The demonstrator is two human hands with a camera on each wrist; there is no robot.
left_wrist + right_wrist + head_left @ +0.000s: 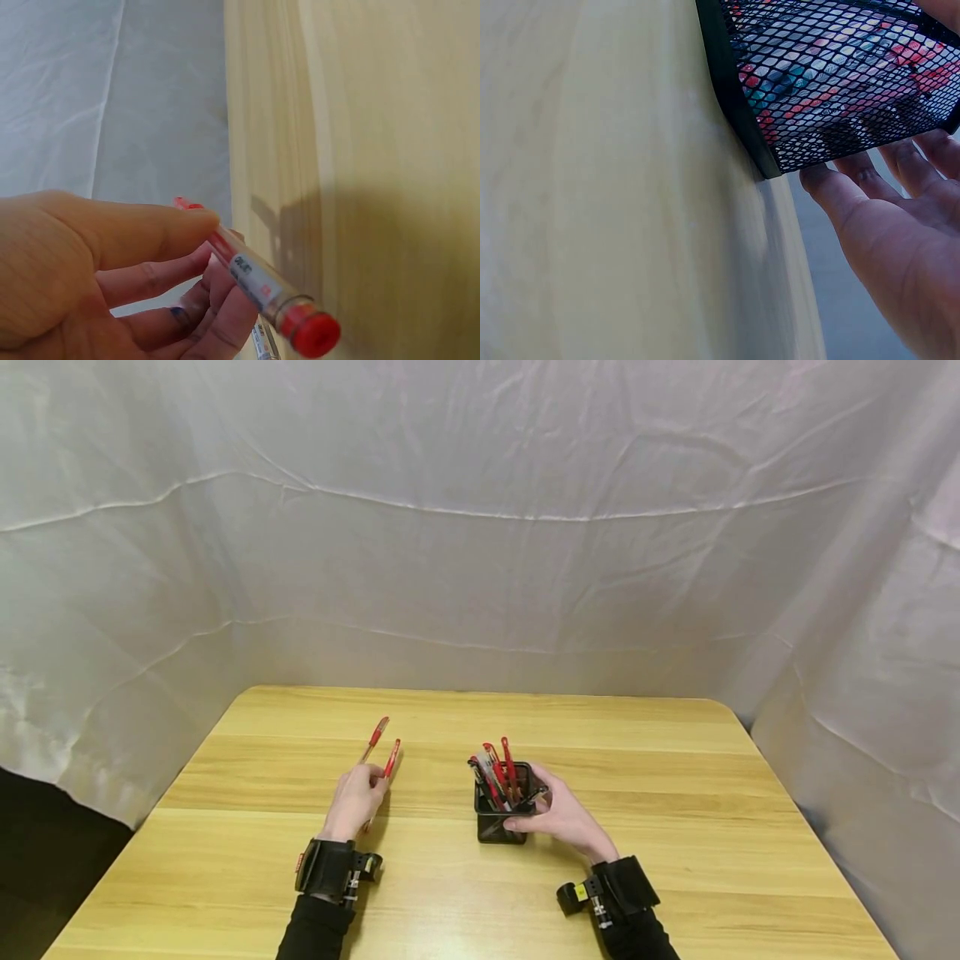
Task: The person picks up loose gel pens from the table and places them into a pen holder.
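In the head view my left hand (352,800), on the left of the table, pinches a red gel pen (392,760) between thumb and fingers. Its red end (315,335) points toward the camera in the left wrist view. A second red pen (378,732) sticks out beyond the same hand, its lower part hidden behind the fingers. Near the middle, my right hand (573,822) grips a black mesh pen holder (491,828) from its right side, thumb at the front. Several red and black pens (510,768) stand leaning in the holder.
The light wooden table (675,777) has rounded far corners. Pale cloth (480,568) hangs behind it and along both sides. A dark area (52,860) shows below the cloth at the lower left.
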